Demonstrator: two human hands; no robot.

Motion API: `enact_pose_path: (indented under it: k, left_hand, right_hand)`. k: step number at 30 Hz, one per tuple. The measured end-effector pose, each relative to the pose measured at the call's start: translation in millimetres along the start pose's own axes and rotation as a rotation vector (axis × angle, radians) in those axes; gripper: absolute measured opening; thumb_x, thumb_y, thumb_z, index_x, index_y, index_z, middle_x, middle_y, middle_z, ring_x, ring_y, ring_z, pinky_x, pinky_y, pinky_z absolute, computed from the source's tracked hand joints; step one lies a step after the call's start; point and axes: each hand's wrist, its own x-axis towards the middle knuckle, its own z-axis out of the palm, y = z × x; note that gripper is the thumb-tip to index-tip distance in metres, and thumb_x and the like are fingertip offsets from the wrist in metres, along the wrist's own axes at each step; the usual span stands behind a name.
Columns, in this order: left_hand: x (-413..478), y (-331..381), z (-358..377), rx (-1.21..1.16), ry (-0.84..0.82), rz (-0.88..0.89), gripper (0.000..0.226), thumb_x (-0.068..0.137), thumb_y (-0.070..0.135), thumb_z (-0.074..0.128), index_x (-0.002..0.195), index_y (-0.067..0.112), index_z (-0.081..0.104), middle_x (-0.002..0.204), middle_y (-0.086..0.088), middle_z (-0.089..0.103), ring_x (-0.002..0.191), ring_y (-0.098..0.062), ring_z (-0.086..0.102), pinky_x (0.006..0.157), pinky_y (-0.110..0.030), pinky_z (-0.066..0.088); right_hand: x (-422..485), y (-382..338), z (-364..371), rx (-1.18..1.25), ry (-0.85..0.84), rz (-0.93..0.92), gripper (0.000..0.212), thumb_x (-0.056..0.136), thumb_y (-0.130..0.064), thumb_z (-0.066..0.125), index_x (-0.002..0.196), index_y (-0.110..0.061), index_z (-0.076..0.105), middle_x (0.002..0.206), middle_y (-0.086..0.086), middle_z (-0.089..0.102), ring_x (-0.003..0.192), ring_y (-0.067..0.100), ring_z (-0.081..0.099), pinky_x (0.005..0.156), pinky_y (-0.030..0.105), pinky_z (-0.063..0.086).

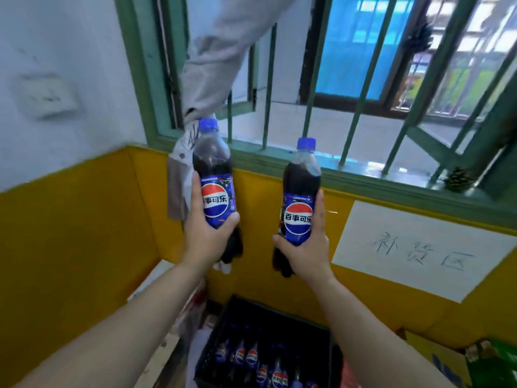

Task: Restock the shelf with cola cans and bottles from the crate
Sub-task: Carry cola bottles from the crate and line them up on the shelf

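Note:
My left hand (205,233) grips a cola bottle (214,175) with a blue cap and blue label, held upright and high in front of the window. My right hand (306,249) grips a second, matching cola bottle (302,191), also upright, a little lower and to the right. Below my arms a black crate (223,317) stands on the floor against the yellow wall, with several more cola bottles (251,357) standing in it. No shelf is in view.
A barred green window (349,141) fills the upper right. Grey cloth (212,65) hangs over it behind the left bottle. A white paper sign (419,247) is stuck on the yellow wall at right. Cardboard and a green packet (492,365) lie at the bottom right.

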Motion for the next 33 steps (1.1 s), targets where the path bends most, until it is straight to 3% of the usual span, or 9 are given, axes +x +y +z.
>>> enact_pose_path:
  k: [3, 7, 12, 15, 18, 21, 23, 29, 33]
  left_hand:
    - [-18.4, 34.9, -27.6, 0.044, 0.105, 0.019, 0.100, 0.080, 0.004, 0.069, 0.149, 0.032, 0.003, 0.134, 0.016, 0.031, 0.117, 0.000, 0.041, 0.074, 0.003, 0.037]
    - [-62.9, 67.1, -62.6, 0.097, 0.192, 0.017, 0.101, 0.080, 0.007, 0.070, 0.147, 0.040, 0.001, 0.128, 0.017, 0.035, 0.110, -0.002, 0.045, 0.073, -0.006, 0.040]
    - [-133.3, 97.7, -123.5, 0.174, 0.365, 0.030, 0.101, 0.079, 0.008, 0.071, 0.141, 0.049, 0.002, 0.115, 0.033, 0.038, 0.097, 0.013, 0.049, 0.077, -0.008, 0.042]
    - [-178.2, 120.7, -173.1, 0.205, 0.513, 0.015, 0.100, 0.079, 0.005, 0.070, 0.147, 0.039, 0.005, 0.114, 0.033, 0.039, 0.095, 0.022, 0.048, 0.072, -0.002, 0.044]
    - [-224.9, 154.7, -226.4, 0.297, 0.693, 0.018, 0.098, 0.080, 0.007, 0.070, 0.146, 0.041, 0.006, 0.118, 0.028, 0.039, 0.100, 0.014, 0.049, 0.077, -0.008, 0.043]
    - [-284.4, 187.0, -279.0, 0.380, 0.868, 0.015, 0.098, 0.080, 0.007, 0.069, 0.146, 0.042, 0.006, 0.121, 0.025, 0.040, 0.105, 0.003, 0.049, 0.086, -0.018, 0.043]
    - [-327.6, 207.2, -313.2, 0.460, 0.967, 0.016, 0.098, 0.080, 0.008, 0.069, 0.146, 0.042, 0.005, 0.117, 0.032, 0.038, 0.103, 0.007, 0.050, 0.083, -0.015, 0.043]
    - [-460.9, 279.4, -401.4, 0.607, 1.247, 0.020, 0.097, 0.082, 0.008, 0.067, 0.145, 0.042, 0.002, 0.113, 0.032, 0.034, 0.095, 0.013, 0.046, 0.071, -0.004, 0.038]
    - [-551.7, 327.0, -452.1, 0.710, 1.394, 0.014, 0.097, 0.082, 0.006, 0.067, 0.145, 0.043, 0.002, 0.122, 0.025, 0.036, 0.103, 0.008, 0.048, 0.083, -0.009, 0.040]
  right_hand:
    - [-6.5, -31.4, 2.1, 0.056, -0.047, -0.091, 0.112, 0.071, -0.007, 0.078, 0.135, -0.051, -0.002, 0.141, -0.010, 0.032, 0.120, 0.007, 0.041, 0.085, 0.009, 0.038]
    - [-27.2, -68.3, 3.9, 0.116, -0.156, -0.186, 0.111, 0.071, -0.008, 0.078, 0.138, -0.047, -0.002, 0.134, -0.017, 0.028, 0.119, 0.004, 0.039, 0.082, 0.006, 0.037]
    - [-75.9, -119.0, 31.9, 0.285, -0.323, -0.262, 0.111, 0.072, -0.007, 0.077, 0.129, -0.060, -0.003, 0.140, -0.011, 0.033, 0.119, 0.004, 0.042, 0.085, 0.009, 0.039]
    - [-120.3, -156.9, 61.6, 0.403, -0.469, -0.314, 0.111, 0.072, -0.008, 0.077, 0.131, -0.058, -0.002, 0.129, -0.029, 0.032, 0.107, -0.011, 0.044, 0.079, 0.001, 0.038]
    - [-167.5, -198.9, 92.0, 0.508, -0.615, -0.355, 0.110, 0.072, -0.008, 0.078, 0.128, -0.061, -0.001, 0.116, -0.041, 0.029, 0.103, -0.021, 0.043, 0.074, 0.000, 0.041]
    - [-225.0, -245.9, 118.8, 0.650, -0.733, -0.364, 0.109, 0.072, -0.006, 0.077, 0.128, -0.060, 0.001, 0.118, -0.035, 0.035, 0.103, -0.018, 0.045, 0.071, 0.003, 0.044]
    - [-266.1, -278.3, 131.3, 0.713, -0.819, -0.361, 0.108, 0.072, -0.006, 0.077, 0.131, -0.058, 0.002, 0.121, -0.028, 0.036, 0.103, -0.011, 0.048, 0.069, 0.006, 0.045]
    - [-405.2, -380.2, 149.3, 0.869, -1.084, -0.494, 0.111, 0.070, -0.004, 0.078, 0.127, -0.063, 0.003, 0.120, -0.032, 0.036, 0.112, -0.001, 0.047, 0.089, 0.021, 0.044]
    - [-510.0, -447.0, 151.6, 0.933, -1.216, -0.536, 0.112, 0.070, -0.004, 0.078, 0.135, -0.056, 0.003, 0.118, -0.034, 0.037, 0.107, -0.005, 0.048, 0.091, 0.021, 0.041]
